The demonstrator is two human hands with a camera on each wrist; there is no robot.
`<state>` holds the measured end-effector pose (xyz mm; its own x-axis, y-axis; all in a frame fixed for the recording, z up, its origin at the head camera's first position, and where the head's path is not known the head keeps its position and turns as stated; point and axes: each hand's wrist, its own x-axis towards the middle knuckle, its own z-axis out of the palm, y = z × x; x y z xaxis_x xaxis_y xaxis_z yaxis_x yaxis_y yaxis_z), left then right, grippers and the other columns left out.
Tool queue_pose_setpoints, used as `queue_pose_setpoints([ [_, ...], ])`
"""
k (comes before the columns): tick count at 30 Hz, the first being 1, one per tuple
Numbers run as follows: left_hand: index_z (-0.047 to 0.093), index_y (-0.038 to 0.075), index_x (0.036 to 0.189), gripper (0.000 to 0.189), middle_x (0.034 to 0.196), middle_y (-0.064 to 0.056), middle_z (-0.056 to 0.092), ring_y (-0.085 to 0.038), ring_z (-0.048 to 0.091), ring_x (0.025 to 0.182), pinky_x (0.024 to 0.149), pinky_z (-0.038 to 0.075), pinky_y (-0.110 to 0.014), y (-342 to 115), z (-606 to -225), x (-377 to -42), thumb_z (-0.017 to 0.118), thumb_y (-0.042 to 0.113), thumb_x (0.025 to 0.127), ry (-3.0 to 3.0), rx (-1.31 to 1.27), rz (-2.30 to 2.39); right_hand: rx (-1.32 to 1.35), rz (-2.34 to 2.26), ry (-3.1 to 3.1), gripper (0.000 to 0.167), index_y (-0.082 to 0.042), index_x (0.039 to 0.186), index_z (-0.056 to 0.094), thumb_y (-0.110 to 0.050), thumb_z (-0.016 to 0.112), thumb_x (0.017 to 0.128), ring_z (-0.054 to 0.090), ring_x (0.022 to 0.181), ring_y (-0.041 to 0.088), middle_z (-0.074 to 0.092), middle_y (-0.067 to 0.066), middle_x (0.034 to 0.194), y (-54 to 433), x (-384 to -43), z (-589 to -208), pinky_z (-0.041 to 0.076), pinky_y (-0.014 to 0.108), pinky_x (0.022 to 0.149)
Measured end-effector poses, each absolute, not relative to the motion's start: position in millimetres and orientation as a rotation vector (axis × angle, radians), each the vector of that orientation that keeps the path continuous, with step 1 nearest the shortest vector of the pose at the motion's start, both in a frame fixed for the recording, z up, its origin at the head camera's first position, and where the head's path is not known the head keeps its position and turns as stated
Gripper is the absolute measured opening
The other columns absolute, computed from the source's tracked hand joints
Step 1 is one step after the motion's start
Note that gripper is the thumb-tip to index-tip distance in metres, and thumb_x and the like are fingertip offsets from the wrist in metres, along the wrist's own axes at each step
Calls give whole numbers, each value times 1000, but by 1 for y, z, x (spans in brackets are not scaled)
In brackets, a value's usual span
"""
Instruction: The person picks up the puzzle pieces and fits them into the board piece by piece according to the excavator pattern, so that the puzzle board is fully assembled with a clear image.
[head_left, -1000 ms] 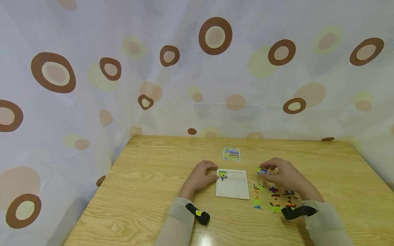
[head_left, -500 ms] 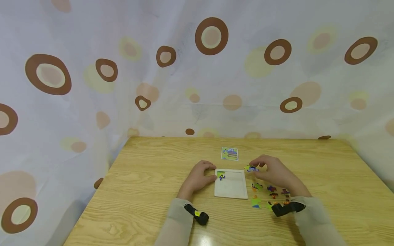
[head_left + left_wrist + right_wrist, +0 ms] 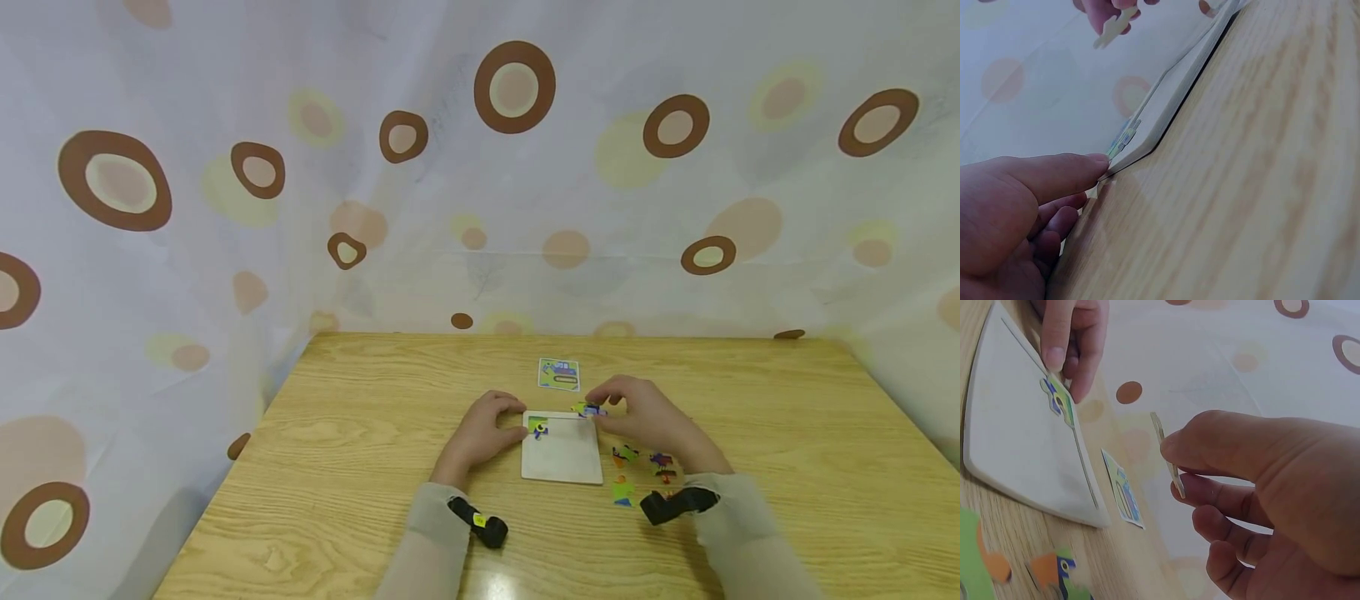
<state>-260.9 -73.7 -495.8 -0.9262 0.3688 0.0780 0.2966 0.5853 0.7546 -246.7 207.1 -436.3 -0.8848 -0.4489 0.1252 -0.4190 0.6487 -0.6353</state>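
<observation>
A square white puzzle tray (image 3: 561,460) lies on the table, with one green and blue jigsaw piece (image 3: 537,426) in its far left corner. My left hand (image 3: 482,431) rests at the tray's left side; its thumb (image 3: 1079,169) touches the edge near that corner. My right hand (image 3: 647,414) pinches another jigsaw piece (image 3: 590,409), yellow-green and blue, between thumb and index finger over the tray's far right corner. In the right wrist view the held piece (image 3: 1168,456) shows edge-on, raised off the table, and the other fingers curl loosely below.
Several loose jigsaw pieces (image 3: 623,490) lie right of the tray, some hidden under the right wrist. A picture card (image 3: 558,374) showing a digger lies behind the tray. A patterned curtain (image 3: 465,167) hangs beyond the table's (image 3: 337,450) far edge.
My right hand has moved left with the pinched jigsaw piece, from right of the tray to its far right corner. My left hand has stayed at the tray. The head view has shifted slightly.
</observation>
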Motion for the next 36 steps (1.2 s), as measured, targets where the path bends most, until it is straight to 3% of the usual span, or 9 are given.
queue_pose_setpoints([
  [7,67,13,124,33,132,-2,54,-24,48,126,108,38,-41,-74,-496,-261,72,21,92,2725,562,1235,-759,-1101,2760,22,-7,111,71,-14,73,90,55,100,29,66,2,108,194,-250,-440,50,43,81],
  [19,67,12,123,33,131,-2,54,-24,49,126,108,38,-41,-74,-494,-259,72,21,92,2721,569,1241,-878,-1078,2720,15,-9,103,75,-8,72,88,58,91,21,64,1,100,177,-254,-455,50,37,76],
  [36,67,11,123,33,131,-3,54,-25,49,126,108,38,-42,-74,-497,-261,72,22,93,2735,598,1245,-783,-996,2773,14,-9,100,77,-8,74,87,55,84,15,60,0,96,164,-257,-470,48,33,73],
])
